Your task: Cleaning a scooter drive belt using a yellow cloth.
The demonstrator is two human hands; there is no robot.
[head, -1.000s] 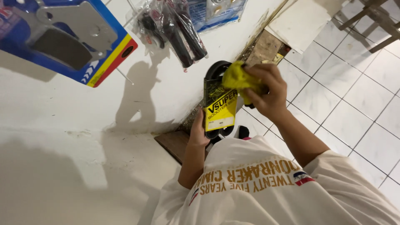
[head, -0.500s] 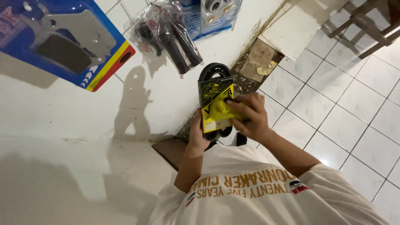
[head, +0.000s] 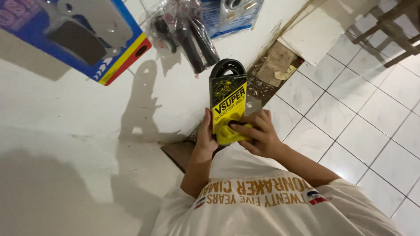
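A black rubber belt (head: 227, 67) in a yellow and black cardboard sleeve (head: 229, 98) stands upright in front of me. My left hand (head: 205, 136) grips the sleeve's lower left edge from behind. My right hand (head: 259, 133) presses a yellow cloth (head: 224, 132) against the lower part of the sleeve, fingers curled over the cloth. The belt's lower end is hidden behind my hands and the cloth.
On the white wall hang a blue card pack with a grey metal part (head: 83, 37), a clear bag of black handgrips (head: 190, 32) and a blue pack (head: 232, 13). Below are white floor tiles (head: 350, 118), a dirty board (head: 278, 59), a white panel (head: 313, 32) and a wooden chair (head: 393, 26).
My right hand has slid the yellow cloth from the top of the belt down to the lower part of the sleeve. The belt's top loop now shows.
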